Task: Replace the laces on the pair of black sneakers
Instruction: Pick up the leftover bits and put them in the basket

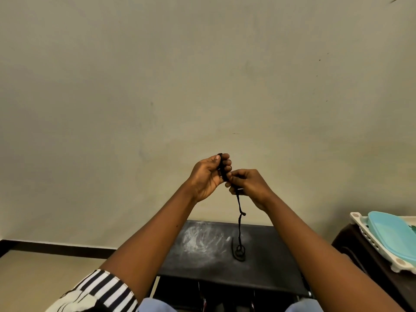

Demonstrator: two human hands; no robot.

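Above the black table (258,273) we hold a black lace (239,224): our left hand (208,175) curls around its wound part, our right hand (249,185) pinches it, and its tail coils on the table.

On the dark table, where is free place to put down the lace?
The dark table is bare on its left, chalk-smudged part and along the right edge. The middle-right holds the coiled end of the black lace. The side stand with the white rack is crowded.
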